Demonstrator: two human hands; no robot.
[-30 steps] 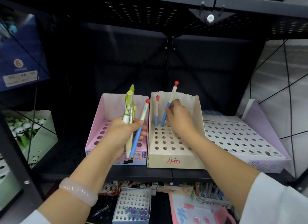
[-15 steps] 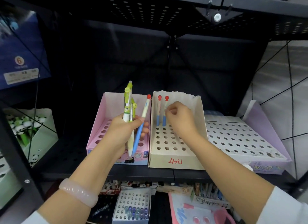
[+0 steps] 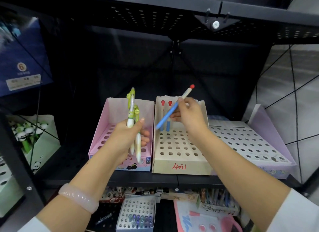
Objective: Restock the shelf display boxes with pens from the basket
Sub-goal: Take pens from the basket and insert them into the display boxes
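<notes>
My right hand [image 3: 189, 117] pinches a blue pen with a red cap [image 3: 174, 107], tilted above the back of the beige display box [image 3: 181, 166]. Two blue, red-capped pens [image 3: 166, 114] stand in the box's back row at the left. My left hand [image 3: 128, 136] grips a bundle of green and white pens [image 3: 132, 118], held upright in front of the pink display box [image 3: 103, 136]. The pink box's holes that show hold no pens. The basket is not in view.
A white and lilac perforated box [image 3: 250, 142] sits right of the beige one. A panda pen box [image 3: 31, 133] stands at the left behind a black shelf post [image 3: 15, 154]. Lower shelf boxes [image 3: 136, 214] lie below. A black shelf [image 3: 172, 16] hangs overhead.
My right hand let go of the second pen seated in the beige box and took the blue pen from my left hand. The left hand now holds only green and white pens.
</notes>
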